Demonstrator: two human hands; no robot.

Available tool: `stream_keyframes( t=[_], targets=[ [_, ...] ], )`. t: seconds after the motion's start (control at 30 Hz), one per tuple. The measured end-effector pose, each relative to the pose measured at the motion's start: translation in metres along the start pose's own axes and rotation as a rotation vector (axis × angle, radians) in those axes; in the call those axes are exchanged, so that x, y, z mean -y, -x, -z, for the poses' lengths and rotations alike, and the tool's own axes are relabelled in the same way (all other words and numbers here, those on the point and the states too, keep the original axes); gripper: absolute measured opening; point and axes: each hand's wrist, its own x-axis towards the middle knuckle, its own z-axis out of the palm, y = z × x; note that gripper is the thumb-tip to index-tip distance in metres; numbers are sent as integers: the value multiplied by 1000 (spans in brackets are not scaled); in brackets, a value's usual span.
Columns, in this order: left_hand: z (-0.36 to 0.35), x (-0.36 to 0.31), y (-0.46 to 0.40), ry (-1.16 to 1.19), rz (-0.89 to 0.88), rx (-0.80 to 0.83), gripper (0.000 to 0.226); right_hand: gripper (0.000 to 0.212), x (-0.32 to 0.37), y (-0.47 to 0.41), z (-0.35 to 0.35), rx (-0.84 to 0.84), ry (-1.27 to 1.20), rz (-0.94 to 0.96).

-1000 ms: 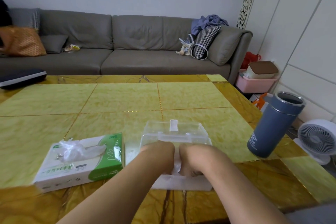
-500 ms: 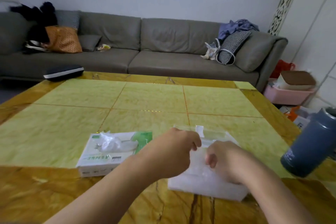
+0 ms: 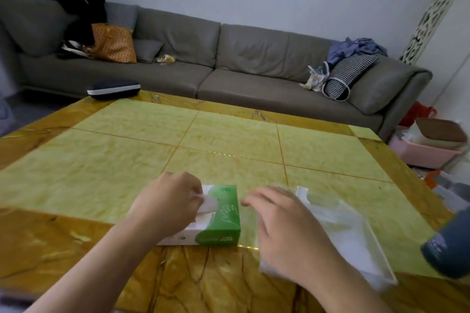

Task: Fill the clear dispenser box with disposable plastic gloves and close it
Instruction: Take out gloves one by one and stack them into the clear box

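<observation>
the clear dispenser box (image 3: 356, 234) lies on the worktop (image 3: 106, 173) at about 4 o'clock in the head view, its lid up at the far end and filmy plastic gloves (image 3: 338, 244) showing through its walls. the right hand (image 3: 287, 231) hovers at the box's near left corner, fingers loosely spread, gripping nothing. at 9 o'clock from the box, just beside it, sits the green-and-white glove carton (image 3: 218, 218) — the left hand (image 3: 169, 204) is over its top opening, fingers curled and pinching a wisp of clear glove (image 3: 208, 203) sticking out. at 3 o'clock from the box, at the frame edge, a dark blue flask (image 3: 447, 246) shows in part. beyond the worktop, at 12 o'clock, runs a grey sofa (image 3: 229, 58).
</observation>
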Motion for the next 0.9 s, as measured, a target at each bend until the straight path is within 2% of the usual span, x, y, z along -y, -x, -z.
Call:
stream_keyframes(
  t=[0.17, 0.33, 0.47, 0.63, 0.77, 0.9],
  targets=[
    [-1, 0, 0, 238, 19, -50, 9, 63, 34, -10, -30, 159, 16, 100],
    [1, 6, -1, 438, 78, -150, 17, 60, 37, -14, -37, 136, 26, 97],
    [6, 7, -1, 482, 90, -216, 19, 57, 38, -11, -37, 149, 11, 81],
    [10, 0, 1, 637, 109, -370, 19, 48, 36, -9, -39, 148, 31, 76],
    [16, -6, 5, 800, 66, -370, 15, 47, 35, -8, -39, 155, 34, 85],
    [22, -9, 5, 823, 1, -343, 13, 47, 36, -7, -39, 174, 28, 90]
  ],
)
